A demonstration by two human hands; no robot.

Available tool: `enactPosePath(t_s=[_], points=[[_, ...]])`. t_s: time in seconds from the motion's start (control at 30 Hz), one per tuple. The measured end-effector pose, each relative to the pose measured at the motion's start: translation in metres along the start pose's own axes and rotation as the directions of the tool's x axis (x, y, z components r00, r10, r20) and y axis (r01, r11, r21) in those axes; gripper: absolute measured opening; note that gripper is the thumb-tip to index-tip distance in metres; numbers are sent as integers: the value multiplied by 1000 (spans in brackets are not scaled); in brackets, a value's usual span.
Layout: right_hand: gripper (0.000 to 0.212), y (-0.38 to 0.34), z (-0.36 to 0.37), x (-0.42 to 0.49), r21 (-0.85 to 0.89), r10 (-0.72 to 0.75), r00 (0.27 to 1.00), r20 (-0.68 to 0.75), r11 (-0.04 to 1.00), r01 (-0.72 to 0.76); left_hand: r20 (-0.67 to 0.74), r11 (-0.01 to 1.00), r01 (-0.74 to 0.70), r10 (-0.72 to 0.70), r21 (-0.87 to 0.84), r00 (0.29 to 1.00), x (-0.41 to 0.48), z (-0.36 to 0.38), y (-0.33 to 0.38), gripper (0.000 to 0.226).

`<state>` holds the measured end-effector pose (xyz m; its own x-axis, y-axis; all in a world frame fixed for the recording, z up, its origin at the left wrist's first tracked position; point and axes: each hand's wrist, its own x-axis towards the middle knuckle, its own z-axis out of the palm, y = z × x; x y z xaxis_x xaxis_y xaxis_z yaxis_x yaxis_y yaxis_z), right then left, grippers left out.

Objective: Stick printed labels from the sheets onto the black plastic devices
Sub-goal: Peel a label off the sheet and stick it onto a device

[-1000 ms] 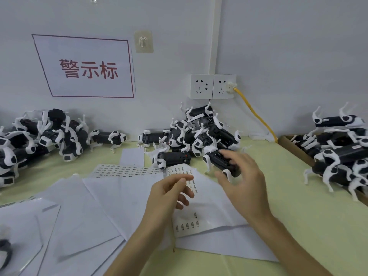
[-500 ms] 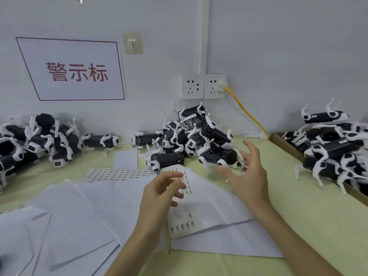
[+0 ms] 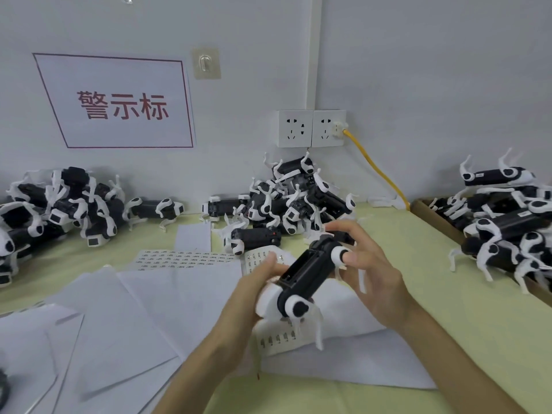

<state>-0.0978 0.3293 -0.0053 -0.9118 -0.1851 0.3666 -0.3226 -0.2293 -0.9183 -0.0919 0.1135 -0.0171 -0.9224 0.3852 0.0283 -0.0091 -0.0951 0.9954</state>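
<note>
Above the table (image 3: 388, 264), both hands (image 3: 257, 291) (image 3: 370, 276) grip one device (image 3: 307, 270).

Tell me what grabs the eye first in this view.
The left hand and right hand hold one black device with white legs at centre, above a label sheet. Heaps of like devices lie by the wall: a left heap, a middle heap, a right heap in a box. A red-lettered sign hangs upper left.
</note>
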Motion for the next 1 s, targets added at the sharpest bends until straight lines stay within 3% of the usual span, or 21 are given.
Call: enactPosePath(t_s=[0.1,0.2,0.27,0.33,0.4,0.47,0.63,1.0], points=[[45,-1,3,0,-187,-3,999,-34,982,-3,204,996,86,-80,-20,976,-4,9,-2,59],[35,-1,8,1,-551,-221,962,-163,829,97,194,978,159,-132,-133,972,-4,17,-8,52],[26,-2,6,2,-644,-382,903,-199,745,173,166,967,174,-143,-186,976,-4,21,-11,51],[15,-3,3,3,-555,-375,895,-243,810,189,166,955,156,-116,-252,979,-4,22,-12,54],[13,-7,3,3,-375,-225,939,-259,920,117,161,942,131,-83,-310,983,-4,22,-13,55],[8,-8,9,3,-282,-73,979,-192,959,17,125,936,103,-64,-338,990,-3,20,-16,54],[4,-3,19,0,-281,63,990,-127,955,-97,78,943,31,-6,-332,997,3,21,-25,52],[10,3,27,-1,-341,131,965,-227,917,-205,58,946,-27,49,-324,997,6,24,-37,52]])
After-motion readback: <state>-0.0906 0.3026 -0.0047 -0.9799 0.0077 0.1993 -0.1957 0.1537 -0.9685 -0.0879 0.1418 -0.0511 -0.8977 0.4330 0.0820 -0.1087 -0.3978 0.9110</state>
